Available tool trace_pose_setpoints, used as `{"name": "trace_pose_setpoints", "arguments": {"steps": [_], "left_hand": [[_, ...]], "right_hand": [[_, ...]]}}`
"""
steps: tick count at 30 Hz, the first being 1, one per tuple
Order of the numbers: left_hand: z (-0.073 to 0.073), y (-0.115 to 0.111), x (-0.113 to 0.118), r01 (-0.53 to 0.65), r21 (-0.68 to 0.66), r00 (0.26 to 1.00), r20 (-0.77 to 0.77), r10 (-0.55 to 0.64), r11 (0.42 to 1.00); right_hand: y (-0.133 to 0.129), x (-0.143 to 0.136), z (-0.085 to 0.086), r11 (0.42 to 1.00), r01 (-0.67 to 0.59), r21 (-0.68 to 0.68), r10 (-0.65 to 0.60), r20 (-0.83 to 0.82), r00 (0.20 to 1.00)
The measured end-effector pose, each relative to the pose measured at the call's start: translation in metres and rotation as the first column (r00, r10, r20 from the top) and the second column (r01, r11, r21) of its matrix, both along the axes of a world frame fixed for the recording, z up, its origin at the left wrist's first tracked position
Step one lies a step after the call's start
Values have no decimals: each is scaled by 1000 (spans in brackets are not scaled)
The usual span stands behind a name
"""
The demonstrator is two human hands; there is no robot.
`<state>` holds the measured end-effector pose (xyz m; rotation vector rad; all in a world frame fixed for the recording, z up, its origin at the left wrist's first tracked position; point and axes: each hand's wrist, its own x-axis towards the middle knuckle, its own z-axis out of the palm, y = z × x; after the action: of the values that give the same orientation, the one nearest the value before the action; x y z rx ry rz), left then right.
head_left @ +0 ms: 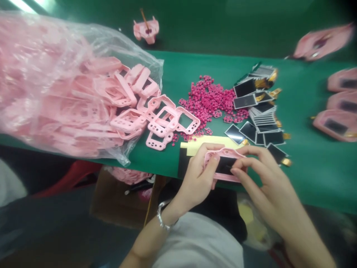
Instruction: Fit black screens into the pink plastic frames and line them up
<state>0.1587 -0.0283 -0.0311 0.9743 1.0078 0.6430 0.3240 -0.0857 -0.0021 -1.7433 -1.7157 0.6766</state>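
My left hand (198,178) grips the left end of a pink plastic casing (226,177), with the thumb on its inner side. A dark panel, perhaps a screen, shows in the casing's opening. At the casing's right end, my right hand (266,180) has its thumb and index finger pinched together over the dark part. Whatever lies between those fingertips is too small to make out. Just beyond the casing are yellow sheets (206,143). Small display screens (245,89) with gold ribbon cables lie in fanned stacks up and to the right. Tiny magenta button pieces (209,96) form a heap left of them.
A clear plastic bag (41,85) full of pink casings covers the left of the green table (304,178). Several loose frames (164,119) spill from it. Casings with dark screens (338,124) line the right edge. Another pink part (146,29) sits at the back. Below stands a cardboard box (117,208).
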Motion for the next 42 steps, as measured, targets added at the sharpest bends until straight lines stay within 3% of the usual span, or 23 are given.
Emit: {"name": "trace_pose_setpoints", "arguments": {"steps": [8, 20, 25, 29, 32, 34, 37, 42], "left_hand": [[2, -3, -5, 30, 47, 999, -40, -29, 998], [1, -4, -5, 27, 52, 999, -40, -25, 998], [1, -5, -4, 26, 47, 999, -31, -25, 999], [-1, -4, -2, -18, 44, 998, -60, 21, 999], [-4, -2, -3, -122, 90, 984, -117, 132, 988], [-6, 0, -5, -189, 102, 973, -111, 200, 977], [-11, 2, -15, -272, 25, 961, -55, 273, 962], [-13, 1, -33, -335, -37, 942, -12, 335, 942]], "right_hand": [[5, 3, 1, 998, -58, -10, 59, 37, 998], [7, 4, 2, 997, -56, -47, 56, -4, 998], [6, -3, -1, 999, -39, -23, 40, 64, 997], [3, -11, -6, 992, 89, 87, -102, 163, 981], [9, 1, -12, 953, 288, 97, -288, -13, 958], [21, 12, -17, 934, 332, 136, -334, -5, 943], [48, 15, -29, 956, 199, 215, -241, 190, 952], [86, -21, -53, 983, 51, 177, -114, 365, 924]]}}
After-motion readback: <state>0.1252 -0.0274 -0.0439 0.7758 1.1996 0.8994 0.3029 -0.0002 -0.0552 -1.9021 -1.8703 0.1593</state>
